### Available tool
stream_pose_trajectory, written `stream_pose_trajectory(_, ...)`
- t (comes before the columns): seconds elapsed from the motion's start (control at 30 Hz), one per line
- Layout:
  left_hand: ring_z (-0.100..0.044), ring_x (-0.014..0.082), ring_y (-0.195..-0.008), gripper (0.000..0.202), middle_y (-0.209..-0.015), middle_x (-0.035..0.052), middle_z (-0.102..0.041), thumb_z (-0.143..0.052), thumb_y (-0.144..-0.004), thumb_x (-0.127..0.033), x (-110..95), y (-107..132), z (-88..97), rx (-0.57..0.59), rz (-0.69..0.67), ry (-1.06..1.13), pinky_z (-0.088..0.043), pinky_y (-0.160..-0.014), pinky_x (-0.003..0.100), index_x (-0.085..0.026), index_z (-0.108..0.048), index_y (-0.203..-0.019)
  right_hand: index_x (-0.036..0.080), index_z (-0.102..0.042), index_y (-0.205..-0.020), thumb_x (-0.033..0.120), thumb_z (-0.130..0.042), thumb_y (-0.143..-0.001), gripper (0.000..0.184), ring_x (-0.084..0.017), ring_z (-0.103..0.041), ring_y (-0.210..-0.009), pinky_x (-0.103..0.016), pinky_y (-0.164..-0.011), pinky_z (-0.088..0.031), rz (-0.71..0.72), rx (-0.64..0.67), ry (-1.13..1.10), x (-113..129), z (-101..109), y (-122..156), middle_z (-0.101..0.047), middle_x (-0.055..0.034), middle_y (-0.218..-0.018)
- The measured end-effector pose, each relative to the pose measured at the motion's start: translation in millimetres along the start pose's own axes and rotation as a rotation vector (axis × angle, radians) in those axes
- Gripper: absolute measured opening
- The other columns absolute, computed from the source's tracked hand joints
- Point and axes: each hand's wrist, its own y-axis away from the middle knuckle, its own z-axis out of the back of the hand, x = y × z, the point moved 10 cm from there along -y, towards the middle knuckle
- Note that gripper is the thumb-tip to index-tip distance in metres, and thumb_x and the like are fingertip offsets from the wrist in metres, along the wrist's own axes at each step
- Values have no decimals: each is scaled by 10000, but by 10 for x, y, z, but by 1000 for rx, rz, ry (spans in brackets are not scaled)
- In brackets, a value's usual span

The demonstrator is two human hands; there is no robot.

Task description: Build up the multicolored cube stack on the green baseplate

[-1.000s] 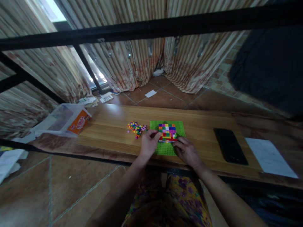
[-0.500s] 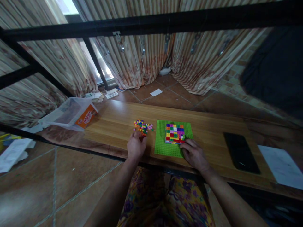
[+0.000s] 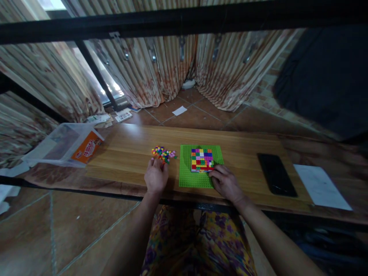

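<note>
A green studded baseplate point(image 3: 198, 183) lies on the wooden board. On it stands a squarish structure of multicoloured toy bricks point(image 3: 202, 158), with red and yellow pieces along its near side. My right hand point(image 3: 225, 182) is at the structure's near right corner, its fingers bent and pressed against the bricks. Left of the baseplate is a heap of small loose bricks point(image 3: 161, 152) in many colours. My left hand point(image 3: 156, 178) rests at the near edge of this heap with fingers curled down; whatever its fingertips hold is hidden.
A clear plastic box point(image 3: 61, 145) with an orange label stands at the board's left end. To the right lie a black phone point(image 3: 276, 175) and a white paper sheet point(image 3: 322, 187). A dark metal bar point(image 3: 161, 23) crosses beyond the board, before striped curtains point(image 3: 224, 73).
The whole view has shifted, so most things sit further left in the picture. Both hands keep about the same places, left at the loose bricks and right at the structure's corner.
</note>
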Motion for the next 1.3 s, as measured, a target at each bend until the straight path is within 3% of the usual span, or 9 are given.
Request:
stream_pose_trajectory(0.2,-642,197,-797,184,-917,76,-659,-515,-879,-341,-143,10,59,-50,-78,65,-442,-666,271,-196,-626,-906,226,-622,-814,59,-481,-828,219,-194,-534,-827,-307,-746,-463,-6,9,-1,-17,-12,7,-558,-51,-855)
stream_pose_trajectory(0.43,-658,189,-699,192,-750,44,-694,-526,-862,-325,-127,23,-182,72,-62,118,-412,-626,258,-191,-621,-962,226,-621,-818,82,-489,-843,197,-185,-531,-818,-304,-746,-462,-2,-9,-16,-15,6,8,-557,-47,-859)
stream_pose_trajectory(0.7,-669,186,-729,151,-801,50,-715,-500,-857,-254,-197,-21,-196,114,-100,123,-417,-641,253,-199,-628,-914,220,-629,-833,69,-486,-838,209,-194,-541,-840,-315,-754,-479,-7,-10,-16,-13,9,4,-567,-59,-877)
stream_pose_trajectory(1.07,-659,230,-856,243,-960,125,-694,-477,-833,-167,-331,-104,-177,119,-197,-74,-478,-754,311,-176,-666,-986,227,-611,-829,57,-481,-831,214,-186,-525,-825,-310,-753,-472,-15,-4,-14,-5,13,-5,-548,-46,-861)
stream_pose_trajectory(1.2,-668,229,-841,258,-951,111,-703,-482,-834,-172,-347,-70,-85,99,-169,38,-484,-738,314,-173,-640,-1037,220,-611,-821,51,-484,-829,212,-191,-524,-829,-312,-755,-473,-12,-6,0,-10,9,0,-551,-51,-861)
stream_pose_trajectory(1.3,-672,200,-753,168,-825,66,-708,-528,-821,-208,-434,15,-33,116,-127,259,-486,-683,284,-172,-623,-955,224,-620,-813,49,-492,-819,216,-192,-535,-837,-315,-763,-472,-12,-14,3,-12,10,0,-560,-52,-871)
